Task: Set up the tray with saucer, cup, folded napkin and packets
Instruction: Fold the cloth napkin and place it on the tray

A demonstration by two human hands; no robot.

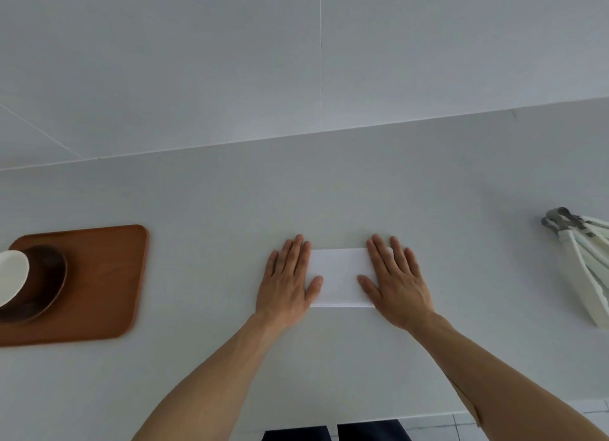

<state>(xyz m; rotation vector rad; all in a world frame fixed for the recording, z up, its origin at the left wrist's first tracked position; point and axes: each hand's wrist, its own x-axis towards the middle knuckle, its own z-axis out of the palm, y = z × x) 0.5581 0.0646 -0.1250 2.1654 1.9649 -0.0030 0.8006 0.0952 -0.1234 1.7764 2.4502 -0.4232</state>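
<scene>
A white napkin (339,275), folded into a rectangle, lies flat on the white counter in the middle of the view. My left hand (286,282) presses flat on its left end and my right hand (395,282) presses flat on its right end, fingers spread. At the far left sits a brown wooden tray (105,275). On its left part rests a dark brown saucer (43,285) with a white cup (11,275) on it, partly cut off by the frame edge. No packets can be made out as such.
At the right edge stands a metal holder (560,218) with several white paper items (590,275) fanned out of it. A white tiled wall rises behind the counter (230,210). The counter's front edge runs just below my forearms.
</scene>
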